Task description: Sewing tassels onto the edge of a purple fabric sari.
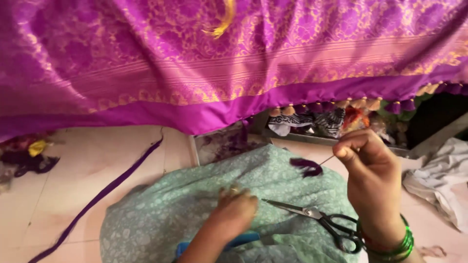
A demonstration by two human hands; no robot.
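My right hand point(371, 181) is raised at the right, fingers pinched on a thin needle point(327, 159) that carries a tuft of dark purple thread point(307, 167). Green bangles point(397, 246) circle that wrist. My left hand point(233, 210) rests with curled fingers on the pale green patterned cloth point(161, 214) over my lap; whether it holds anything is hidden. Black-handled scissors point(319, 218) lie open on the cloth between both hands. A purple sari with gold weave point(195, 58) hangs across the top, its hem edged with small tassels point(360, 103).
A long purple ribbon point(105, 192) trails over the pale floor at the left. Fabric scraps point(29, 156) lie at the far left. A heap of mixed cloth pieces point(326, 122) sits under the sari hem, and white cloth point(443, 180) lies at the right.
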